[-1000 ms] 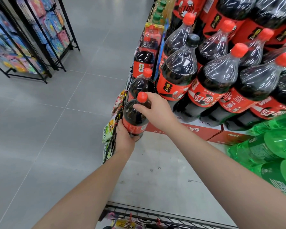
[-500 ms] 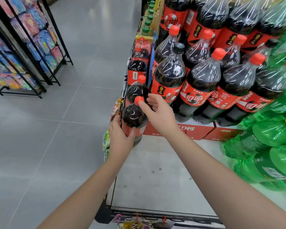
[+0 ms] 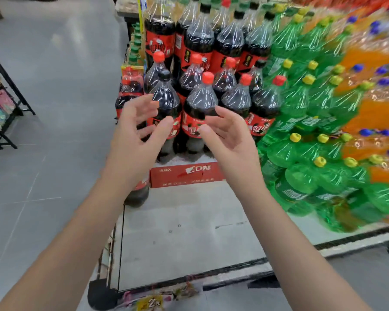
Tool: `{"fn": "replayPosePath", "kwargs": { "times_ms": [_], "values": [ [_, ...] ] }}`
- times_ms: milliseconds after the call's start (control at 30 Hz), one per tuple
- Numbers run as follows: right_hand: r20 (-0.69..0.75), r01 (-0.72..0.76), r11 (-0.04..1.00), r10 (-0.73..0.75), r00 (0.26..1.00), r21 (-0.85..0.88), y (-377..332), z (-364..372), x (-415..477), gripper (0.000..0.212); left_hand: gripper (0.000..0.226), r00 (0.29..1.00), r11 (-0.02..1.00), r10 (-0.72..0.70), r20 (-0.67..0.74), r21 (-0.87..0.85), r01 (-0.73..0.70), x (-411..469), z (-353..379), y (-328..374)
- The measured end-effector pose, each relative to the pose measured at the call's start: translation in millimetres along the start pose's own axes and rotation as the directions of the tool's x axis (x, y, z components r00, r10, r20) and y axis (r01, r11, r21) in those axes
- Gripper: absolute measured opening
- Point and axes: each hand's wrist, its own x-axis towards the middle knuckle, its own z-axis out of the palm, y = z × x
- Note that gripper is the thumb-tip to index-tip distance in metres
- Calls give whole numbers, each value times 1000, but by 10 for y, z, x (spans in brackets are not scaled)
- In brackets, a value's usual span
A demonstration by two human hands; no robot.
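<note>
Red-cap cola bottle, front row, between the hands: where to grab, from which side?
Likely the narrow neck just under the cap of the red-cap cola bottle, coming from the front and above. It stands upright, packed between the black-cap bottle and a neighbouring cola bottle, so its flanks look blocked; neck and shoulder stand free.

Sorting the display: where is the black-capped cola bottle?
Head view, centre-left: the black-capped bottle stands just behind the left hand, left of a red-capped bottle.
</note>
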Motion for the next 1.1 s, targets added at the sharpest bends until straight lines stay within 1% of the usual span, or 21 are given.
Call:
{"fn": "replayPosePath", "kwargs": {
  "times_ms": [133,200,267,367,533,733,800,900,1000,1067,1100],
  "values": [
    [-87,140,989,-136,987,39,-343,-688,-341,55,56,981,996,85,174,17,-89,-224,407,525],
    [-112,188,982,-185,976,10,-487,-1112,-565,58,54,967,993,113,229,1,-117,-394,734,779],
    [-126,211,977,-213,969,-27,-598,-1581,-821,58,51,954,987,157,255,-19,-157,-593,1138,1046],
    [-162,252,961,-268,950,-109,-720,-2319,-1199,64,51,912,971,236,336,-108,-212,-909,1846,1435],
    [-299,258,951,-300,906,-171,-820,-3487,-1739,69,63,798,935,346,494,-255,-247,-1410,2959,1923],
    [-442,226,949,-304,844,-221,-910,-4618,-2371,71,62,650,885,447,614,-408,-222,-2071,4009,2353],
    [-494,215,946,-310,812,-241,-936,-4923,-2563,70,65,602,868,476,642,-454,-202,-2244,4320,2475],
    [-579,197,943,-320,750,-267,-956,-5337,-2818,74,65,521,848,503,689,-510,-144,-2465,4792,2630],
    [-651,161,945,-314,691,-285,-963,-5715,-3033,70,67,428,831,536,728,-544,-116,-2618,5295,2769],
    [-686,137,949,-300,663,-282,-958,-5900,-3123,68,62,387,821,546,743,-567,-68,-2677,5579,2850],
    [-711,117,945,-307,633,-304,-951,-6046,-3163,68,58,358,812,553,752,-582,-30,-2706,5788,2893]
  ]
}}
